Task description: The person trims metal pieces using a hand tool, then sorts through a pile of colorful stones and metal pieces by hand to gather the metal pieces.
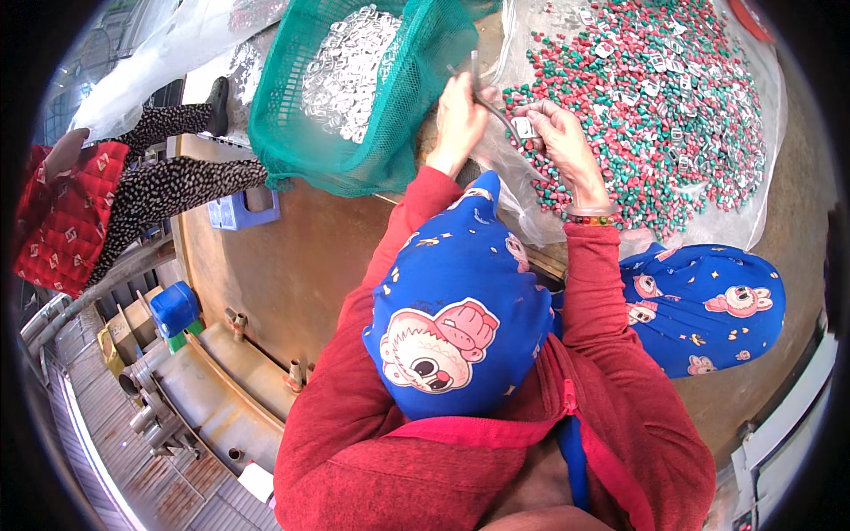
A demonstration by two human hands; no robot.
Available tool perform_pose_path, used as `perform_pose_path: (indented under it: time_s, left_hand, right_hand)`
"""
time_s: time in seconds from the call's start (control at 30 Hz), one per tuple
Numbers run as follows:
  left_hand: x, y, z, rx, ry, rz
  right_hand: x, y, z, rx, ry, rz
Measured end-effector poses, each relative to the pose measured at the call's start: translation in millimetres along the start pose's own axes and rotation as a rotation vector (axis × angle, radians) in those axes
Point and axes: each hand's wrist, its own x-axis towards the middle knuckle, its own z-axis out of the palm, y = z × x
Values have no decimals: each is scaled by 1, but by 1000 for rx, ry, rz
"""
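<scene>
My left hand [460, 122] is closed around a thin grey, rod-like tool [498, 113], whose kind I cannot make out. It slants down toward my other hand. Between the fingertips of my right hand [569, 149] is a small white plastic piece [525, 128] shaped like a buckle, close to the tool's lower end. Beneath and beyond my right hand, a wide heap of small red and green pieces [611, 106] with white pieces among them lies on a clear plastic sheet [768, 150]. Left of my left hand stands a green basket [282, 106] covered in netting, with many white plastic pieces [350, 75] inside.
A person in dotted trousers [190, 190] sits at the left beside a blue plastic stool [243, 211]. Blue printed cloth [708, 305] covers my knees. A blue jerrycan [174, 308] and rusty metal tanks [208, 380] stand at lower left. A red rim [751, 19] shows at upper right.
</scene>
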Motion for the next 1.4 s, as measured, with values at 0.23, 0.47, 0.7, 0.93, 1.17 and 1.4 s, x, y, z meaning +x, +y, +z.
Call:
perform_pose_path:
  time_s: [0.23,0.47,0.7,0.93,1.17,1.4]
  left_hand:
    - [-14,-89,25,294,-492,-209]
    - [13,-13,0,172,-281,122]
    - [23,28,-6,-155,-286,542]
    - [8,52,7,-1,-127,540]
    - [10,56,-6,-142,-254,403]
    - [6,67,-9,-306,-228,406]
  right_hand:
    - [-1,1,-16,498,105,-81]
    - [-2,-6,-37,247,197,-174]
    - [4,-17,-10,109,171,-87]
    - [-3,-17,-13,406,359,-32]
    - [-9,-17,-11,339,203,-42]
    - [-11,-23,-18,337,270,-63]
